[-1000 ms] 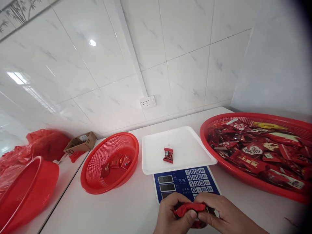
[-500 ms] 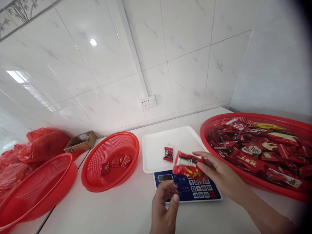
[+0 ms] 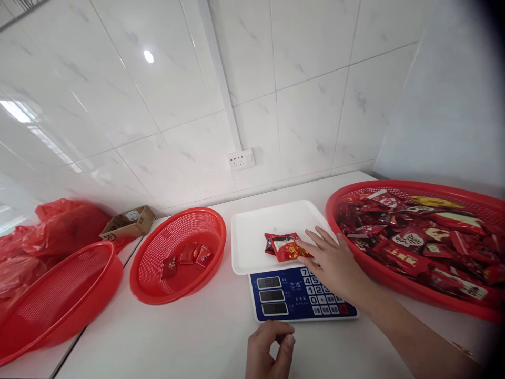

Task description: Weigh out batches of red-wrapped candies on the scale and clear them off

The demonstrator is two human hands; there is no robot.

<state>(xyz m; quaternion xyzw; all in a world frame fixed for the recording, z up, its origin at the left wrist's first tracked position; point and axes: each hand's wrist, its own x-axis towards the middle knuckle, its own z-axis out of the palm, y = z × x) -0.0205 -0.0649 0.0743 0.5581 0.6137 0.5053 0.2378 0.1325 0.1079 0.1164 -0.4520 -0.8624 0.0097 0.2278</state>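
Packet shift: bigger red packet (image 3: 287,247), held up by the right hand half a second ago, now lies on the white tray (image 3: 252,223); left hand sits slightly lower.
Bigger packet look: glossy red wrapper, white band across the upper part, gold print below, ends crimped; lies flat, right of tray middle, near the front edge.
Small packet: dark red wrapper (image 3: 269,244), also on the tray, partly covered by the bigger one.
Right hand: palm down (image 3: 335,266), reaching in from the right, fingers spread, grip released; fingertips at the packet's right end, contact can't be told.
Left hand: low in front of the scale (image 3: 270,347), fingers curled toward thumb, gap between them, grip loose.
Scale panel: blue (image 3: 294,310), marked 志准; three displays (image 3: 269,283), digits too faint to read.
Keypad: white keys (image 3: 314,290), 7, 4, 5, 1, 2 and 0 legible; right hand covers part.
Right basket: red rim (image 3: 389,277), heaped with mostly red packets, one yellow (image 3: 434,202); white and gold lettering, mostly too small to read.
Left basket: red mesh wall (image 3: 152,271), a few small red packets (image 3: 204,256) inside.
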